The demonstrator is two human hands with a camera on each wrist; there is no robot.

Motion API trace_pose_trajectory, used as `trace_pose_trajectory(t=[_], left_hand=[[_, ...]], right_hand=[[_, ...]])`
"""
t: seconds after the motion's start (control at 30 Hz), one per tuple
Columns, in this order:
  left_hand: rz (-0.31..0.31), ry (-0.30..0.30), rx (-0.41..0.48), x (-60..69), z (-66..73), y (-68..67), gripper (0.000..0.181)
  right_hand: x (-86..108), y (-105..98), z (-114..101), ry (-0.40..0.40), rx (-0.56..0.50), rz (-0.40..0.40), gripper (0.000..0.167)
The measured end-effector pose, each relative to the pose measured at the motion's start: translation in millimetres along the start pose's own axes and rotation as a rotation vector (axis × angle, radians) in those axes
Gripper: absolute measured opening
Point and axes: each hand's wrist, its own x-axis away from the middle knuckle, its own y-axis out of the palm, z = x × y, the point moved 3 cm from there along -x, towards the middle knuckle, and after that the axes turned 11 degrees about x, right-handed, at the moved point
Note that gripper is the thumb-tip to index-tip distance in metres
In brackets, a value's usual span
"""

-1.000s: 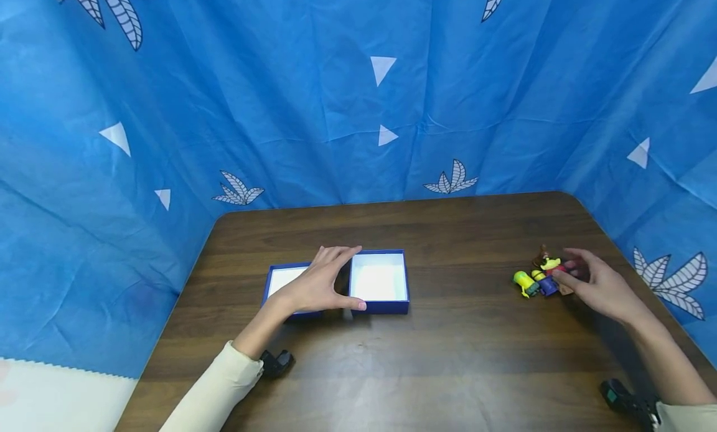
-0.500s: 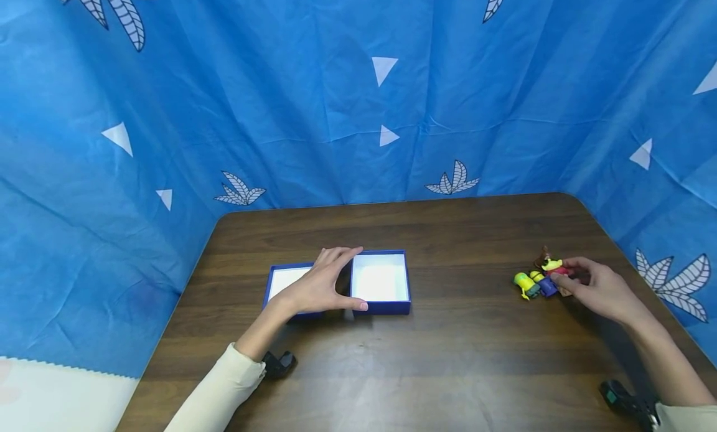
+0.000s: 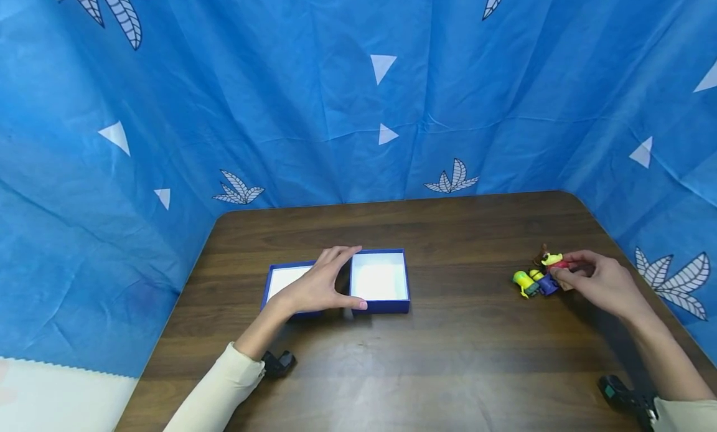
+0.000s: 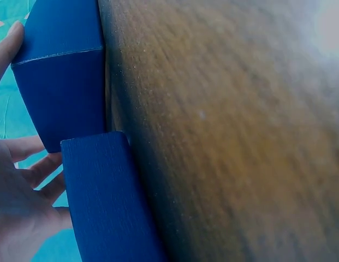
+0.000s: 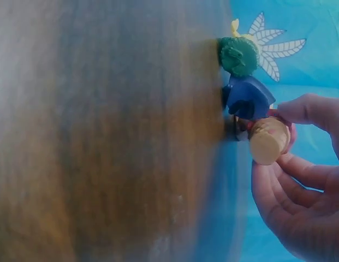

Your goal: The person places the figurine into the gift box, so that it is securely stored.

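My left hand spans the left side of an open blue box with a white inside, thumb at its front corner and fingertips at its back corner. Under that wrist lies a second shallow blue box, white within and partly covered by the hand. At the right, my right hand pinches a small red toy figure with a yellow top between thumb and fingers; its round beige base faces the right wrist camera. Beside it lie a yellow-green figure and a yellow-and-blue figure.
Behind the held figure a brown piece shows, mostly hidden. Everything stands on a dark wooden table. Blue patterned cloth hangs along the table's back and sides.
My right thumb and fingers have closed onto the red figure, which has shifted slightly up and away from the others. My left hand and both boxes have stayed put.
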Motion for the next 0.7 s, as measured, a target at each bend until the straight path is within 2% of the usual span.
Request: trace_pose_trajectory(t=[0.23,0.53,0.7], left_hand=[[0.002,0.0,0.007,1.1,-0.3,-1.7,0.123],[-0.008,0.009,0.027,0.9,1.6,2.4,0.121],[0.005,0.002,0.024,1.5,1.3,0.9,0.121]], right_hand=[[-2.8,-7,-6,-0.004,-0.025,0.066,0.058],[1.6,-17,-10,0.0,-0.041,0.086,0.058],[-1.7,-18,-14,-0.024,-0.057,0.12,0.054]])
